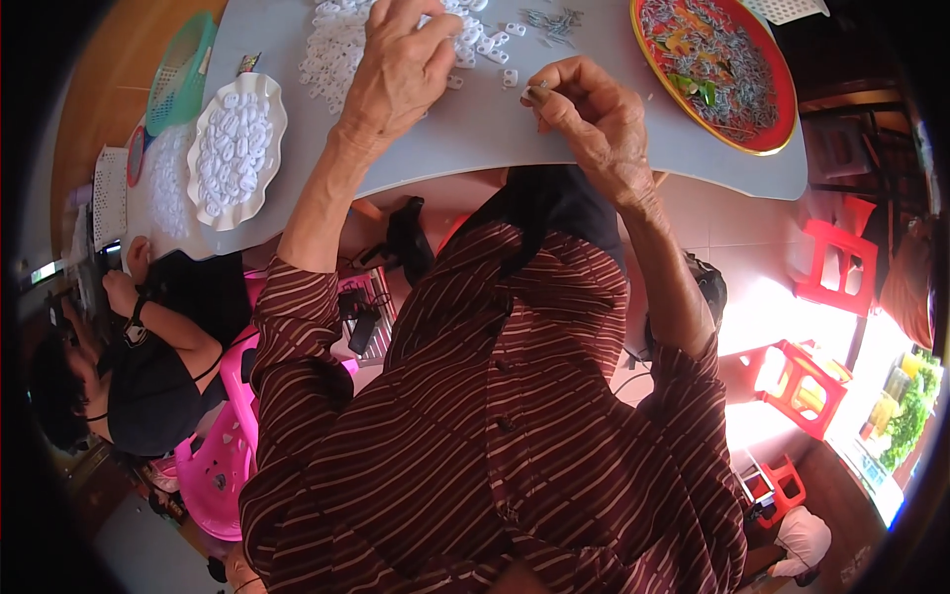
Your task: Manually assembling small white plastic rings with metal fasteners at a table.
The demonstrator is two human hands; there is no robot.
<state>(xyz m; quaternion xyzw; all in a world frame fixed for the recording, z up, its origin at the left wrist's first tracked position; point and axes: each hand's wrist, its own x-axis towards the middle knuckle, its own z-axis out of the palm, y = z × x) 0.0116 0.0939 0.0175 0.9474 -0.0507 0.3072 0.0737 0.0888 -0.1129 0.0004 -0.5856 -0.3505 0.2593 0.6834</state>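
My left hand [404,74] reaches palm down over a loose pile of small white plastic pieces [332,59] with holes in them. Its fingers are bent but apart, partly cut off by the upper edge, and I see nothing held in them. To the right, my right hand [599,117] is closed in a pinch, thumb against forefinger. A small whitish-grey piece shows at those fingertips, mostly covered, and I cannot tell its kind. Between the hands lie a few stray white pieces [510,77]. Beyond them is a little heap of thin grey nails or screws [554,24].
At right, a red round tray [789,114] holds many grey nails or screws. A white wavy-edged dish [280,127] of white pieces stands left, near a green basket [168,84]. Another person [158,371] sits at left by a pink chair [213,485]. Red stools [841,262] stand at right.
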